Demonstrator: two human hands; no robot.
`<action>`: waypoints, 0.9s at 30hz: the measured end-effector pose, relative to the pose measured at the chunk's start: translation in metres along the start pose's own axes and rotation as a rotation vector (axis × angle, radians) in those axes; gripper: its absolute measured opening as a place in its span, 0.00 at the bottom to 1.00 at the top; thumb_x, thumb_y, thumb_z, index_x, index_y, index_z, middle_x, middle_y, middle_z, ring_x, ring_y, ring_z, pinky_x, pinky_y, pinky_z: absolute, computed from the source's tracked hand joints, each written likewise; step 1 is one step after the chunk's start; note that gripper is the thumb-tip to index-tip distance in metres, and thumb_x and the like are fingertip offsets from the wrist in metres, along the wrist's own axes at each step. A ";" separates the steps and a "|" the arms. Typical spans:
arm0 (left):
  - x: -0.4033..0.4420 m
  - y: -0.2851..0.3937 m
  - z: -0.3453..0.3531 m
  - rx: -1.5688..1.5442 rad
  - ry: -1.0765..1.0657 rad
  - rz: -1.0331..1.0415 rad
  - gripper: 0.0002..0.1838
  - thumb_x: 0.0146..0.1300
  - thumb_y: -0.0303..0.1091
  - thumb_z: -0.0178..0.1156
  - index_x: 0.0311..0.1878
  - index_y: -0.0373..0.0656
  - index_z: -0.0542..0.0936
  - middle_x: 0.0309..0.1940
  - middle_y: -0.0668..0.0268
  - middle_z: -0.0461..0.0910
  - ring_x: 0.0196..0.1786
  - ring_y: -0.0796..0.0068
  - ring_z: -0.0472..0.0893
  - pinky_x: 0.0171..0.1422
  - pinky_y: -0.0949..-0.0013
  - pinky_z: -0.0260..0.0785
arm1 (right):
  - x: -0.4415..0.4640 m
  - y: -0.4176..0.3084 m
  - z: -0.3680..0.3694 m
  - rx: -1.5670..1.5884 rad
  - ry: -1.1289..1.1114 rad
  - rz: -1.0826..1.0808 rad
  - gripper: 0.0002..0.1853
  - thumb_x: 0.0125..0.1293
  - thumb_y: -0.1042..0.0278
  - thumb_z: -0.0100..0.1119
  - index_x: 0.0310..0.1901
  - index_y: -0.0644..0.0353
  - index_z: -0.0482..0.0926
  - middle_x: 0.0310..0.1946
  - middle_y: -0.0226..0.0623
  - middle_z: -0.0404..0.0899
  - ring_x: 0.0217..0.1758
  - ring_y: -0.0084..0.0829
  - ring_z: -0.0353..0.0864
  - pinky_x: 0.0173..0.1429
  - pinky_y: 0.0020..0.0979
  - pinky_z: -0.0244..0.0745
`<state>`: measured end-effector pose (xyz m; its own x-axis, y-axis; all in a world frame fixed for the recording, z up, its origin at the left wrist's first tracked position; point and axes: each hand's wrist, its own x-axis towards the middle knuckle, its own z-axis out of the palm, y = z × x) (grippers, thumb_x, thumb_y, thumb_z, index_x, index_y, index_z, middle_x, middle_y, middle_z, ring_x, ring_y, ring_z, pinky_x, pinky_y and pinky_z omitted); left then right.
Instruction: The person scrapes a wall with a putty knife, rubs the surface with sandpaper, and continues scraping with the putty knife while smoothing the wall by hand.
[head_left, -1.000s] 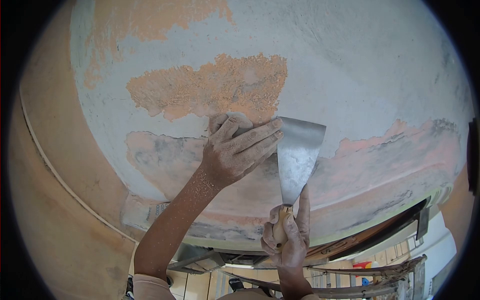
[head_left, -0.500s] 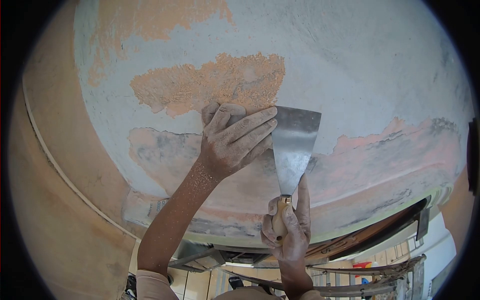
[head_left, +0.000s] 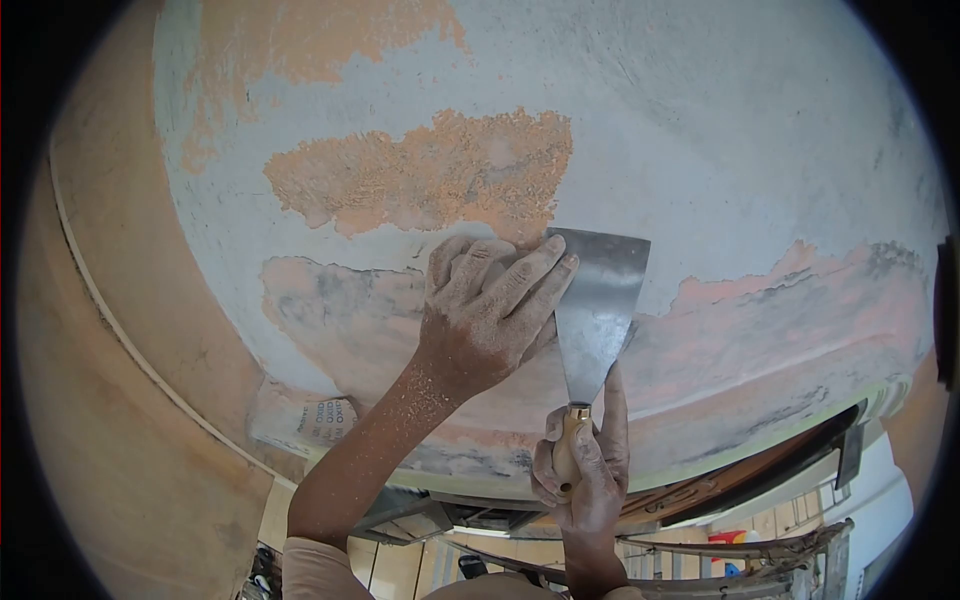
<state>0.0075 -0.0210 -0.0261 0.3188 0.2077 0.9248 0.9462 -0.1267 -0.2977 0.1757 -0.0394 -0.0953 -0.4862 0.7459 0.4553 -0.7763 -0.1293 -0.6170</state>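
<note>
My right hand (head_left: 590, 465) is wrapped round the wooden handle of a wide putty knife (head_left: 602, 300), its index finger stretched up along the blade. The steel blade points up the wall, its broad edge at the top. My left hand (head_left: 480, 310), coated in pale dust, has two fingertips over the blade's upper left edge. Its other fingers are curled, and the thumb side passes partly behind the blade. Just above lies a rough, orange-brown bare patch (head_left: 430, 175) in the pale blue-grey painted wall (head_left: 700, 150). Below runs a pinkish, grey-stained stripped band (head_left: 760, 330).
A printed paper piece (head_left: 325, 420) rests at the lower left, on the wall's lower ledge. A pale line (head_left: 95, 280) crosses the brown surface at left. Below are a metal-framed structure (head_left: 740, 570), floor tiles (head_left: 395, 570) and a red-and-yellow item (head_left: 732, 538).
Both hands and the putty knife have shifted slightly down and right. My left hand's fingers have bent more and overlap the blade further. More of the printed paper shows.
</note>
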 end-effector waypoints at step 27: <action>0.008 -0.005 0.000 -0.112 -0.003 -0.040 0.24 0.44 0.28 0.66 0.50 0.42 0.81 0.52 0.65 0.79 0.44 0.72 0.80 0.47 0.65 0.68 | 0.009 0.000 -0.004 0.020 -0.073 0.008 0.36 0.71 0.70 0.44 0.73 0.55 0.35 0.37 0.40 0.71 0.17 0.16 0.67 0.13 0.18 0.60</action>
<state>0.0048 -0.0189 -0.0169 0.2817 0.2181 0.9344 0.9460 -0.2257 -0.2326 0.1728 -0.0298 -0.0938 -0.5195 0.6952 0.4968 -0.7801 -0.1487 -0.6077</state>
